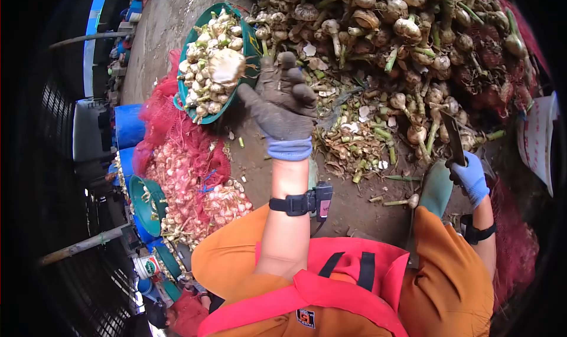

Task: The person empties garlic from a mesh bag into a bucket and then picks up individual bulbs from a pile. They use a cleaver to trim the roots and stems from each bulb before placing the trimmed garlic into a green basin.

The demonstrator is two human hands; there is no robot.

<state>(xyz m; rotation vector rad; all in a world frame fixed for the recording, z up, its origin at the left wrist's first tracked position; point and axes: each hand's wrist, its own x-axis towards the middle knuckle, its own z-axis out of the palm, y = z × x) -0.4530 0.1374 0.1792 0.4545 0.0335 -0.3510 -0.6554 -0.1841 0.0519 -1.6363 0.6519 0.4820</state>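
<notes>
My left hand (280,101), in a dirty dark-palmed glove with a blue cuff, is stretched out with its fingers apart. It holds nothing and is beside the right rim of a green basket (184,48) full of trimmed garlic bulbs. A blurred pale garlic bulb (227,66) shows over the basket, just left of my fingers and apart from them. My right hand (468,174), in a blue glove, is closed round a knife (453,137), its blade pointing up beside untrimmed garlic with stalks (416,134).
A large garlic heap (366,18) fills the top right, with cut stalks and peelings (348,139) below it. Red net sacks (195,177) of garlic lie at left, near blue drums (128,126). A white bucket (537,136) stands far right. Another person (188,313) is at lower left.
</notes>
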